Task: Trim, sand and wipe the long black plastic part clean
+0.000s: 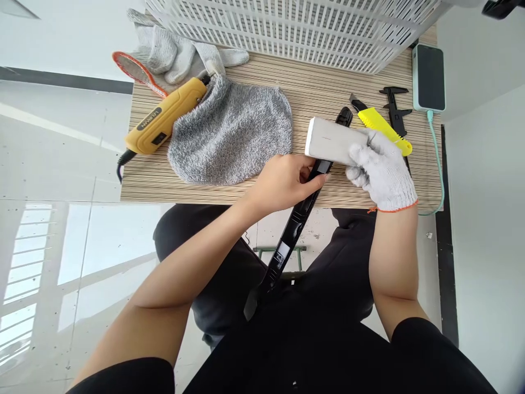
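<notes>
My bare left hand (285, 183) is closed around a long black plastic strip (298, 220), gripping it near its upper part. The strip slants from the tabletop down over the table's edge towards my lap; small pale labels show on it. My right hand (385, 172), in a white knit glove with an orange cuff, is closed on the right end of a flat pale-grey block (334, 141) with a white end. The block lies across the strip just above my left fingers; whether it presses on the strip I cannot tell.
A grey cloth (238, 134), a yellow corded power tool (164, 117) and spare gloves (164, 54) lie to the left. At right are a yellow utility knife (379, 125), black calipers (396, 112) and a phone-like device (429, 76) on a cable. A white slatted basket (295, 33) stands behind.
</notes>
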Motion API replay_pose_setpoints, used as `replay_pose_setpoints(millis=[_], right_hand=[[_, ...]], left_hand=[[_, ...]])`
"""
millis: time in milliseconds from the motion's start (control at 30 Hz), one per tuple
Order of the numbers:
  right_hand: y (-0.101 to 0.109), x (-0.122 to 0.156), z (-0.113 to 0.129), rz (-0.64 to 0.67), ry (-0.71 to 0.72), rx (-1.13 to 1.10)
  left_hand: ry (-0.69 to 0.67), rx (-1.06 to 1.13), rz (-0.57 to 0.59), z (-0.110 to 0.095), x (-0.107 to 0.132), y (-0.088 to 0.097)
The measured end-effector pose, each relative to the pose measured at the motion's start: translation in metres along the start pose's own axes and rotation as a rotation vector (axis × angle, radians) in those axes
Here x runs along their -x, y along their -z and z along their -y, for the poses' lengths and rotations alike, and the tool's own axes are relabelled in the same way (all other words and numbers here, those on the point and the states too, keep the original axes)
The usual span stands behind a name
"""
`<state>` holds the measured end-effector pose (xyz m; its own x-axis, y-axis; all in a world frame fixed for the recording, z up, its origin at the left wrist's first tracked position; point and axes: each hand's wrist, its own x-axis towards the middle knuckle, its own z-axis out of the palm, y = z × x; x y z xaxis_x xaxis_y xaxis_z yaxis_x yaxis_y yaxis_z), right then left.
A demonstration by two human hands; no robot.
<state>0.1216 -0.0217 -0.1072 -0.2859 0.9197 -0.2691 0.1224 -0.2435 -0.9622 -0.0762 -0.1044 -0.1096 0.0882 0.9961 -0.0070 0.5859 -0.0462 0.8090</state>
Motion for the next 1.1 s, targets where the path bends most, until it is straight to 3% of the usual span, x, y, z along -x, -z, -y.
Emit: replay_pose_setpoints(millis=[100, 133, 267, 367, 433, 567, 700, 833, 1000, 1100], right_hand=[[-0.002, 0.001, 0.0, -0.153, 0.069, -0.102], [-0.003, 0.002, 0.0, -0.151, 0.072, -0.111], [-0.007, 0.006, 0.001, 0.069, -0.046, -0.042], [-0.01, 0.003, 0.001, -0.115, 0.025, -0.118], [-0.01, -0.001, 0.001, -0.168, 0.043, -0.131], [-0.01, -0.001, 0.002, 0.035, -0.048, -0.013], [-0.019, 0.011, 0.007, -0.096, 0.037, -0.13], [-0.03, 0.019, 0.006, 0.06, -0.052, -0.056], [-0.029, 0.012, 0.002, -0.162, 0.062, -0.201], [-0.021, 0.012, 0.005, 0.021, 0.0, -0.057]], left_hand=[[-0.006, -0.013, -0.002, 0.0, 0.0, 0.0], [-0.012, -0.018, -0.003, 0.001, 0.0, 0.0], [-0.023, -0.04, -0.014, 0.002, 0.001, 0.0], [-0.023, -0.062, -0.013, 0.002, 0.0, -0.001], [-0.025, -0.077, -0.018, 0.002, -0.001, -0.002], [-0.017, -0.157, -0.039, 0.002, 0.001, -0.006], [0.013, -0.256, -0.071, 0.002, 0.011, -0.006], [0.048, -0.288, -0.083, 0.004, 0.023, -0.003], [0.062, -0.281, -0.105, 0.006, 0.027, -0.005], [0.09, -0.27, -0.13, 0.005, 0.027, -0.007]])
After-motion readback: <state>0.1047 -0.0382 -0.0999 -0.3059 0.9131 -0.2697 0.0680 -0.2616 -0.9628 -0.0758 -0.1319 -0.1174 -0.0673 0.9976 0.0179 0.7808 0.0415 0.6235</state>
